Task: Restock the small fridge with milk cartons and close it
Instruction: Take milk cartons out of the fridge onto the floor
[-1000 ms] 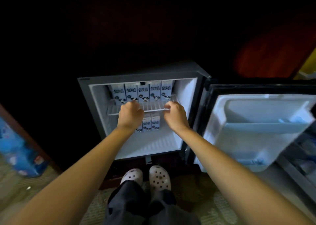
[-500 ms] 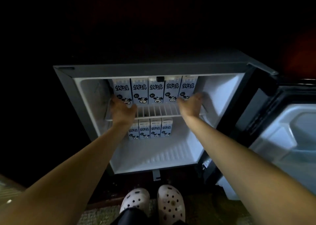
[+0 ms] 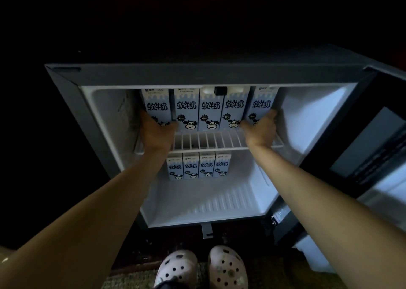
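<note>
Five milk cartons stand on the fridge shelf. Left hand and right hand cup the end ones. Stiff, smooth, fairly heavy; grip flat sides low.

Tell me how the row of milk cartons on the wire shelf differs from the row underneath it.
The upper row has five cartons; the lower row shows four. The upper row stands on the wire shelf, the lower row on the fridge floor. The left hand and right hand touch the upper row's end cartons; nothing touches the lower row. Both stand upright with the same cow print.
</note>
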`<state>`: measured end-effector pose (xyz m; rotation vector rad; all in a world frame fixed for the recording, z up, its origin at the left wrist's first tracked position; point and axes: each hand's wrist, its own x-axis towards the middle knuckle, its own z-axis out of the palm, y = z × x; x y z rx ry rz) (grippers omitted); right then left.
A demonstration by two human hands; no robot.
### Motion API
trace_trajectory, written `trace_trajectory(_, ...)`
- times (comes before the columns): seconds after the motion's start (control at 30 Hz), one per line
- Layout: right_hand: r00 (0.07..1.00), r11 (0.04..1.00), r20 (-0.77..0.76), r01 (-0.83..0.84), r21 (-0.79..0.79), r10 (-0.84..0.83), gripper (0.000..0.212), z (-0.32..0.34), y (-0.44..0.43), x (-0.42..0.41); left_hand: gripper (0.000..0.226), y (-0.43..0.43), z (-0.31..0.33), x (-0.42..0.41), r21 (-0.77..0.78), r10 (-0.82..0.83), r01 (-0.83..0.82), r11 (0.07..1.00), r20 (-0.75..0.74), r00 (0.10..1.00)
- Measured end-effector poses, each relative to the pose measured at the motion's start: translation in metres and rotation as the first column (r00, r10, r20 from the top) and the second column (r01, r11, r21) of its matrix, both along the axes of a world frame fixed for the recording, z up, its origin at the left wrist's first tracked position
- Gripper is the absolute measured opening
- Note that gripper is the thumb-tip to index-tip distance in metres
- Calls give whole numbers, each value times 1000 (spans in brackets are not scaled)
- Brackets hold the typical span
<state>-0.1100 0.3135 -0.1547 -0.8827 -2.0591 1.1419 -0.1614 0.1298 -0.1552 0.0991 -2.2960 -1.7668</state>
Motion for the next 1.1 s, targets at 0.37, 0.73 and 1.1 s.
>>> trace_trajectory(0.37,997,994,-76,0,-112,-9,44,13,-11,34,59,-10,19,49,-5,80,-80,997,81,993)
trace_trajectory(0.73,992,991,-70,-114,-68,110,49,51,-46,137,56,-34,71,142,-84,-75,71,994,-36,997)
trace_trajectory(1.1,998,994,-37,46,-96,-50,52,62,-32,339,35,25,108,321,-153,-472,481,863,89,877)
